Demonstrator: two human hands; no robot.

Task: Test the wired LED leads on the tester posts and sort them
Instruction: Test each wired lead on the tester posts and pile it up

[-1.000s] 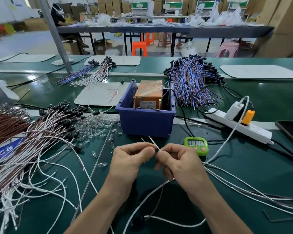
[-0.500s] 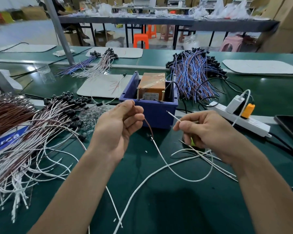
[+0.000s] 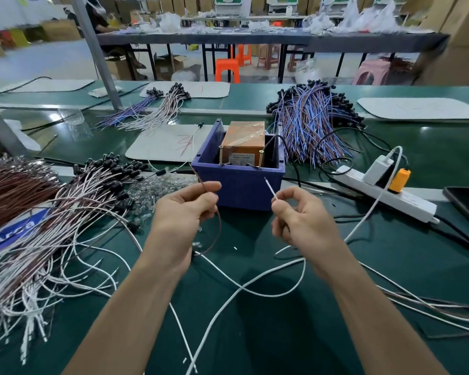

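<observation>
My left hand [image 3: 184, 209] pinches the brown lead [image 3: 217, 226] of a wired LED, its bare end pointing up toward the box. My right hand [image 3: 298, 215] pinches the white lead [image 3: 270, 188], whose tip sticks up and left. Both hands hover just in front of the blue box [image 3: 241, 182], which holds the orange tester [image 3: 244, 142] with two brass posts [image 3: 221, 155] at its near edge. The wire tips are short of the posts. The white lead loops down over the green table [image 3: 255, 334] between my forearms.
A big heap of white and brown leads [image 3: 38, 226] covers the left. Loose clear LEDs [image 3: 157, 188] lie beside it. A blue and brown bundle [image 3: 309, 123] sits behind the box. A white power strip [image 3: 385, 190] and a phone [image 3: 466, 204] lie at the right.
My hands have parted from a joint pinch and risen toward the blue box, each now holding one lead end. The green timer is now hidden behind my right hand.
</observation>
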